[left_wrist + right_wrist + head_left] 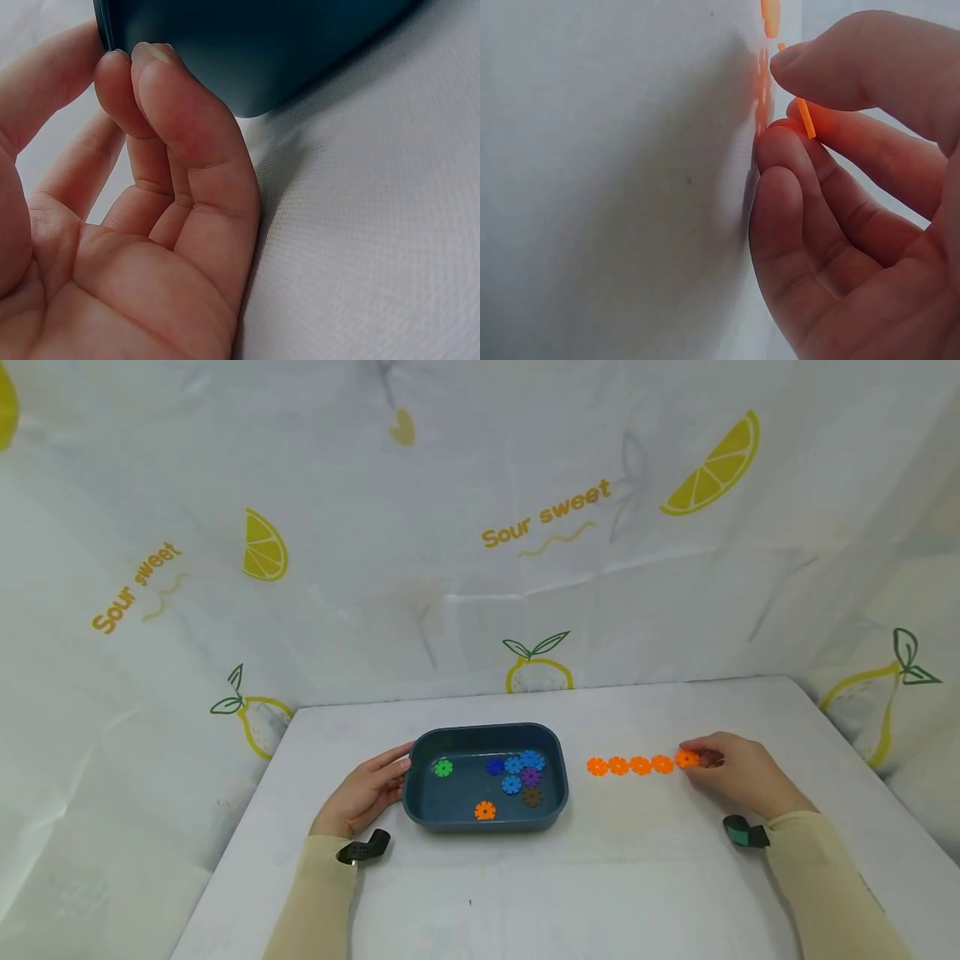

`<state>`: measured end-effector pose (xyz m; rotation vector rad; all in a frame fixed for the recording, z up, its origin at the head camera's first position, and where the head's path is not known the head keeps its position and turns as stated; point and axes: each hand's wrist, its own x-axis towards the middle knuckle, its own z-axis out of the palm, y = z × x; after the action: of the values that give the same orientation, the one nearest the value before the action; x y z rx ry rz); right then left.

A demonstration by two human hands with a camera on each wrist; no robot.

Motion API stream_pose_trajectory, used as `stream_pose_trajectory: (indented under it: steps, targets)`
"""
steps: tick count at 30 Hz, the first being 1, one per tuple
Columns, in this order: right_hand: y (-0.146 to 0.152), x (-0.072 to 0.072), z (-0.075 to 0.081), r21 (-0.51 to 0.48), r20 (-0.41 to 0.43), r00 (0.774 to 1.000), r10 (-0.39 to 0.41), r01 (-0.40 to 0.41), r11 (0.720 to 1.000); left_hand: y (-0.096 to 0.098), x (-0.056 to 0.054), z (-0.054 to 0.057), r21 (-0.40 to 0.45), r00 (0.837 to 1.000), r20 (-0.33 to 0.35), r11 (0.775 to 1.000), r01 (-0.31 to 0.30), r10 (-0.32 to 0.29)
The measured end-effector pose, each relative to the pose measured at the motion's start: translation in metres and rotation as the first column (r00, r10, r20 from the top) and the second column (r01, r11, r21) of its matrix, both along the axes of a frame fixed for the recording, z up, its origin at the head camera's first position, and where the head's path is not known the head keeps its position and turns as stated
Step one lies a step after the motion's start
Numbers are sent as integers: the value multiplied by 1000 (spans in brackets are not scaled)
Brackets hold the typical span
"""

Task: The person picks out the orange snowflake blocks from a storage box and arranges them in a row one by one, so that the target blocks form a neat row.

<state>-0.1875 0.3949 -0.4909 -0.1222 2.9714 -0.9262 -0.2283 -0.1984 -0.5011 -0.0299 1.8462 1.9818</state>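
Note:
My left hand is at the left end of a dark teal plastic tray. Its bent fingertips rest against the outer wall of the tray, close to the rim. Between thumb and fingers, my right hand pinches an orange snowflake disc, seen edge-on as a thin orange disc in the right wrist view. This disc is at the right end of a row, just beside another orange disc. Three more orange discs continue the row leftward on the white table.
Inside the tray lie a green disc, an orange disc, a purple disc, a brown disc and several blue discs. A white lemon-print sheet hangs behind the table.

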Motion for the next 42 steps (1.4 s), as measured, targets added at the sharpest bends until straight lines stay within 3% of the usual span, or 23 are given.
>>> stream_pose_trajectory:
  steps: [26, 42]
  targets:
    - [-3, 1, -1, 20, -28, 999, 24, -23, 1000, 0, 0, 1, 7, 1000, 15, 1000, -12, 12]
    - [-2, -1, -4, 35, 0, 1000, 6, -6, 999, 0, -2, -1, 9, 1000, -1, 1000, 7, -7]
